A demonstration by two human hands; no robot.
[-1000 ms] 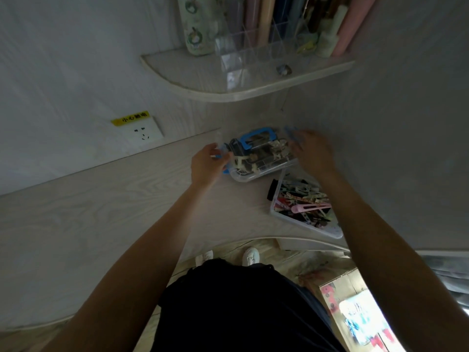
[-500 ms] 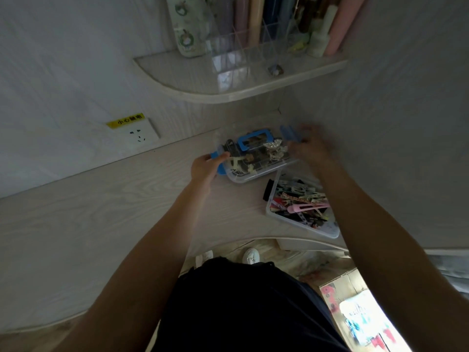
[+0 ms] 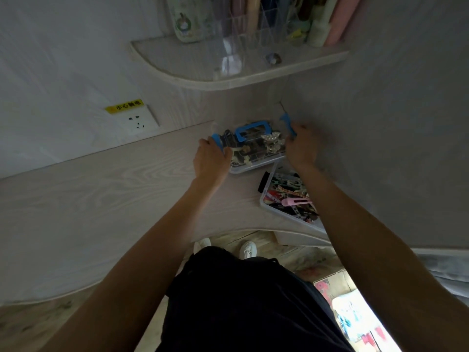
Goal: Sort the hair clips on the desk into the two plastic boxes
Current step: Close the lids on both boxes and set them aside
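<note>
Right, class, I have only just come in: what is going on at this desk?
A person stands at a pale wooden desk with both hands on a clear plastic box with a blue handle, full of hair clips. The left hand grips the blue latch at its left end, and the right hand is at the blue latch on its right end; the lid appears to be on. A second, open box of mixed clips, a pink one on top, sits beside it to the right.
</note>
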